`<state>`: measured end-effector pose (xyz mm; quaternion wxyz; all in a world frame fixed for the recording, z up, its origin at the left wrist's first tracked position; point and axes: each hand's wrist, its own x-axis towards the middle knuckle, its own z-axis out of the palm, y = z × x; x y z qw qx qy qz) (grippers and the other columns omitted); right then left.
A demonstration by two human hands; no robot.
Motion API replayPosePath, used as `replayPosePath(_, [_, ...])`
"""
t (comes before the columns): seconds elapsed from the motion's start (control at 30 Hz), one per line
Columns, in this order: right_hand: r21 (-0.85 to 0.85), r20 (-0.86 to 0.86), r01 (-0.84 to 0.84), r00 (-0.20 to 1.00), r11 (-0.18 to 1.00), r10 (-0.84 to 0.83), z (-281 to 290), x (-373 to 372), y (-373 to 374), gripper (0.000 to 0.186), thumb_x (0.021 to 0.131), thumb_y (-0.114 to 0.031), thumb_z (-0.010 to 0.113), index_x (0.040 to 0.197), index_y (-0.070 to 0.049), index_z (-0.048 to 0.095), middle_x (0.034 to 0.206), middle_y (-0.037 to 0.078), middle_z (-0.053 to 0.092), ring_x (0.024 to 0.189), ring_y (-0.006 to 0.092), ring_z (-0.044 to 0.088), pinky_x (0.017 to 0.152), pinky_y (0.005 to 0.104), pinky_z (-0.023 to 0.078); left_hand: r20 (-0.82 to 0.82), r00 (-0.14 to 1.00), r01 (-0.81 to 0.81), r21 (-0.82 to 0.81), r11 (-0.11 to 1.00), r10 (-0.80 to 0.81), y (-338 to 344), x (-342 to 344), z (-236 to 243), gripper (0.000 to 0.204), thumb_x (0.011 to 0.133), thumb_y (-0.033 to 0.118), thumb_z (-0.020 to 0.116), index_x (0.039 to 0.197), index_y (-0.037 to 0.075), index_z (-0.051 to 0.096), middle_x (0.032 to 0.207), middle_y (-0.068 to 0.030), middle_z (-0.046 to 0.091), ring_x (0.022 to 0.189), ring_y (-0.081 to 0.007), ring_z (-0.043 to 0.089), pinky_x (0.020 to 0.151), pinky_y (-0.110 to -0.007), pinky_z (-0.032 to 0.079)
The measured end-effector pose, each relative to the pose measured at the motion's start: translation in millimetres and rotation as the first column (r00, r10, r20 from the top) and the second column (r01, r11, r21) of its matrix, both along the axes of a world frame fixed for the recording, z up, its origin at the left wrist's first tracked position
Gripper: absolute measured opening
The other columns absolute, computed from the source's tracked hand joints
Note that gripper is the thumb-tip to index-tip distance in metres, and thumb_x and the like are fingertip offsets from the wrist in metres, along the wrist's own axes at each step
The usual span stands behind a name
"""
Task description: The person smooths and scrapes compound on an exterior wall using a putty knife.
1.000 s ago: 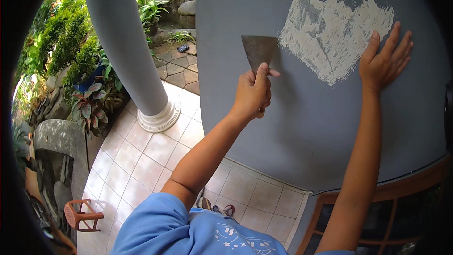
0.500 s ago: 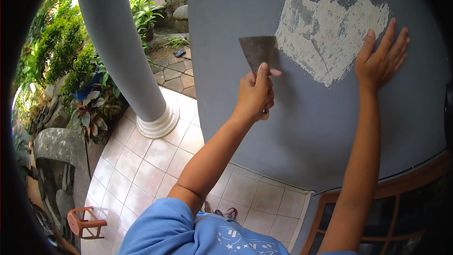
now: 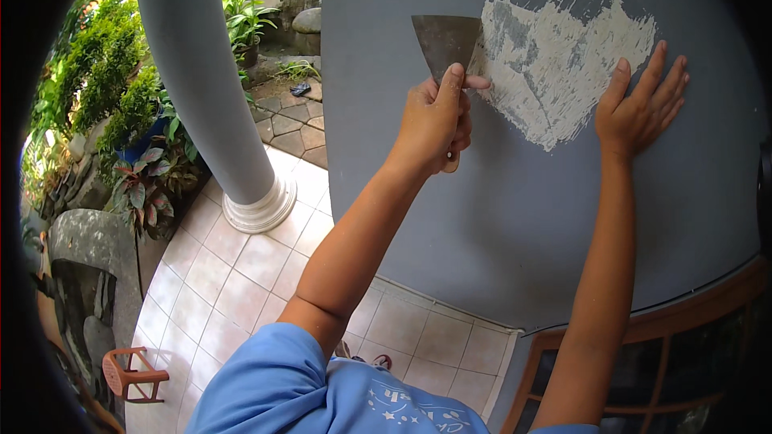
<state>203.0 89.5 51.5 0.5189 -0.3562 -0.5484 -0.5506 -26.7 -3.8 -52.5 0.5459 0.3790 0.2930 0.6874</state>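
Observation:
My left hand (image 3: 437,124) is closed around the handle of a putty knife (image 3: 447,42), thumb and forefinger up near the blade. The wide metal blade points upward, its right corner close to the left edge of a rough whitish patch (image 3: 575,60) on the grey wall (image 3: 450,233); whether it touches the wall I cannot tell. Grey shows through the patch in places, and its upper edge is jagged. Against the wall at the patch's right edge rests my right hand (image 3: 638,108), flat with fingers spread and nothing in it.
A round grey column (image 3: 189,72) with a white base stands to the left on pale floor tiles (image 3: 233,273). Beyond it are plants (image 3: 133,104) and rocks. A small brown plastic stool (image 3: 133,374) sits at lower left. A wood-framed window (image 3: 659,370) lies at lower right.
My left hand has moved the putty knife upward along the wall, beside the patch's left edge. The right hand stays flat on the wall. The whole view has shifted slightly.

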Motion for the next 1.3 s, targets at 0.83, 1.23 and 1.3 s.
replayPosePath(0.83, [0.037, 0.039, -0.013, 0.999, 0.999, 0.011, 4.1, 2.4, 3.3, 0.061, 0.098, -0.052, 0.042, 0.147, -0.016, 0.041, 0.147, 0.026, 0.038, 0.137, 0.0465, 0.036, 0.108, 0.0615, 0.032, -0.052, 0.996, -0.072, -0.019, 0.997, 0.070, -3.8, 12.0, 12.5, 0.055, 0.100, 0.054, 0.046, 0.099, 0.001, 0.059, 0.054, 0.0053, 0.033, 0.041, -0.0049, 0.032, 0.035, -0.024, 0.025])
replayPosePath(1.23, [-0.004, 0.048, 0.025, 0.999, 1.000, -0.025, 0.4, 1.8, -0.5, 0.062, 0.098, -0.050, 0.043, 0.148, -0.014, 0.040, 0.148, 0.026, 0.035, 0.138, 0.0468, 0.034, 0.108, 0.0621, 0.030, 0.058, 0.991, -0.113, -0.121, 0.986, 0.120, -15.5, 20.1, -54.3, 0.045, 0.103, 0.044, 0.046, 0.094, 0.002, 0.059, 0.052, 0.0067, 0.033, 0.037, -0.0051, 0.032, 0.032, -0.024, 0.019])
replayPosePath(1.3, [-0.004, 0.042, 0.022, 0.999, 1.000, -0.022, -3.7, 0.0, 0.5, 0.061, 0.098, -0.050, 0.043, 0.148, -0.014, 0.040, 0.148, 0.026, 0.035, 0.138, 0.0469, 0.034, 0.108, 0.0621, 0.030, 0.024, 0.992, -0.120, -0.090, 0.989, 0.123, -14.9, 9.6, -61.8, 0.044, 0.103, 0.044, 0.046, 0.094, 0.003, 0.059, 0.051, 0.0066, 0.033, 0.037, -0.0052, 0.031, 0.032, -0.024, 0.018])
